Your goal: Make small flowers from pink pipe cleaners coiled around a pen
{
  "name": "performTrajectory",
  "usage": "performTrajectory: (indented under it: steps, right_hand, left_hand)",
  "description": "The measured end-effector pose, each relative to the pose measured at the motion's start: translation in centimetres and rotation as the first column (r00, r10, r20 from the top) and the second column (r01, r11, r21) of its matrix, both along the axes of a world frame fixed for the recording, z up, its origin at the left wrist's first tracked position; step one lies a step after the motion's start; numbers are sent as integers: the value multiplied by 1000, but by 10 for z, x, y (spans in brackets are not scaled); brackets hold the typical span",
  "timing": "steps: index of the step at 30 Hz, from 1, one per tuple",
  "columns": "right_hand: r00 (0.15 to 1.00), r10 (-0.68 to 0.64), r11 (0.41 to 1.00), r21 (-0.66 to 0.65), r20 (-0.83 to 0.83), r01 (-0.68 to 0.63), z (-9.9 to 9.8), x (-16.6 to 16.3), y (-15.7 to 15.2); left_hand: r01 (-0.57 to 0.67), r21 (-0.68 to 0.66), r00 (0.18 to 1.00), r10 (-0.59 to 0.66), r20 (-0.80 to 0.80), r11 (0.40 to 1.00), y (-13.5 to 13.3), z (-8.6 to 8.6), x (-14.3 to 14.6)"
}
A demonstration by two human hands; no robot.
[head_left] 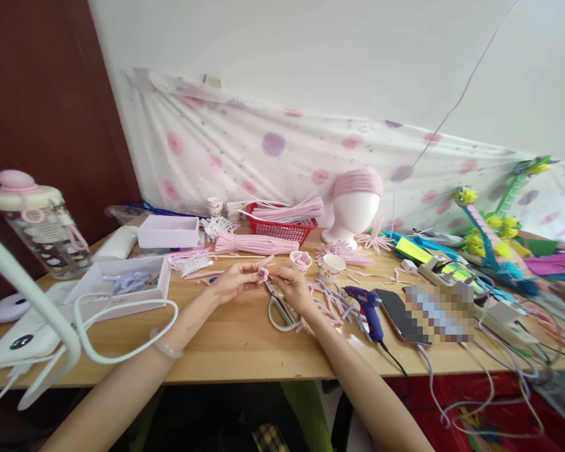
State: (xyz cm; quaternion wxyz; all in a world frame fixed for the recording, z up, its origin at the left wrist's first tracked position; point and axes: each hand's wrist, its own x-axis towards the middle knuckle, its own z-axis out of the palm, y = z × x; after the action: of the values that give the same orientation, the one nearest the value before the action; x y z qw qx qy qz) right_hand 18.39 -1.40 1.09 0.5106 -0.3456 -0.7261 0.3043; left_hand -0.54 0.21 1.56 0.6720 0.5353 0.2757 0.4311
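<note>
My left hand (235,284) and my right hand (292,287) meet over the middle of the table. Between their fingertips they pinch a small pink curled piece (262,274) that looks like a little flower; its fine detail is too small to tell. Scissors (282,315) lie just below my right hand, blades pointing away. Beside it stands a paper cup (301,263) with pink pieces inside, and another paper cup (332,268) is to its right. Short pink and lilac chenille stems (332,304) are scattered to the right of my right hand.
A blue glue gun (368,309) and a phone (398,317) lie at right, with cables and power strips. Behind are a red basket (282,231), bundled pink stems (257,243) and a foam head (355,210). White boxes (168,233), a looping white cable and a bottle (42,226) occupy the left.
</note>
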Motion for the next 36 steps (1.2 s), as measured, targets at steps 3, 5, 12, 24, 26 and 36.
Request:
performTrajectory:
  steps: [3,5,12,24,26,36]
  right_hand:
    - [999,-27,999,34,33,26,1,-1,-4]
    - [997,-59,997,48,44,57,0,-2,-5]
    - [995,-94,995,15,30,94,-7,-2,-1]
    - [990,20,993,-109,-136,-35,-13,-12,-7]
    - [984,22,991,-128,-175,-45,-11,-12,-7]
    - [952,11,977,-201,-307,-76,-6,-12,-4]
  left_hand:
    - [40,-32,999,-39,31,999,3,-3,-2]
    - [48,-44,998,-47,41,998,3,-5,-1]
    - [-41,-16,998,42,48,999,2,-6,2]
    - [-217,156,972,228,-57,964,-6,-2,12]
    - [-186,155,978,199,-69,970,-7,-2,12]
    - [-156,220,973,188,-133,963,-5,-6,11]
